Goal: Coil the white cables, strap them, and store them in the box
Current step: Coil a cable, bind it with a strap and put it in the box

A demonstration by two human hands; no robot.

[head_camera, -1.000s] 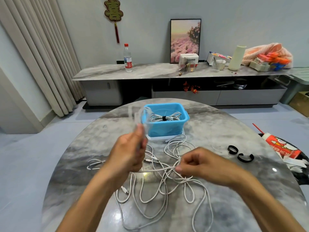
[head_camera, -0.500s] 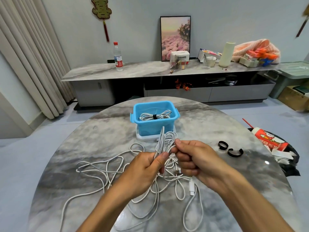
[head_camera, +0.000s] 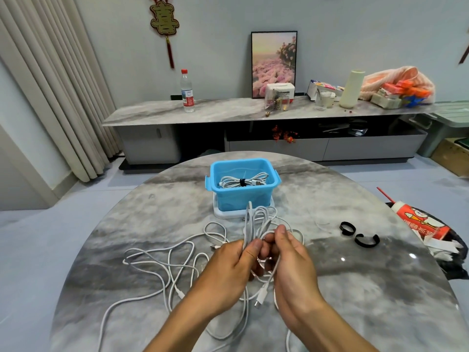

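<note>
While both hands meet above the middle of the round marble table (head_camera: 380, 313), the left hand (head_camera: 228, 273) pinches a half-made coil of white cable (head_camera: 256, 222) between thumb and fingers, its loops standing up toward the blue box (head_camera: 243, 196). The right hand (head_camera: 291, 262) has its fingers curled around the same cable just beside the left thumb, and a loose end with a plug (head_camera: 260, 299) hangs down between the two wrists. More white cables (head_camera: 162, 262) lie tangled on the table to the left of and beneath the hands, with one run trailing toward the near edge.

Beyond the hands, the box sits open on a white lid or tray (head_camera: 220, 212), touching it. Inside lies one coiled cable (head_camera: 241, 182) already bound with a dark strap around its middle. To the right of the hands, well apart from the tangle, two black straps (head_camera: 357, 235) lie on the table near each other, both curled into open rings.

Off the right edge of the table a red-and-white package (head_camera: 421, 224) lies on dark material. Against the far wall, a long low cabinet (head_camera: 228, 111) carries a water bottle (head_camera: 187, 91), a framed picture (head_camera: 274, 63) and assorted clutter. Pale curtains (head_camera: 55, 80) hang at the left.
</note>
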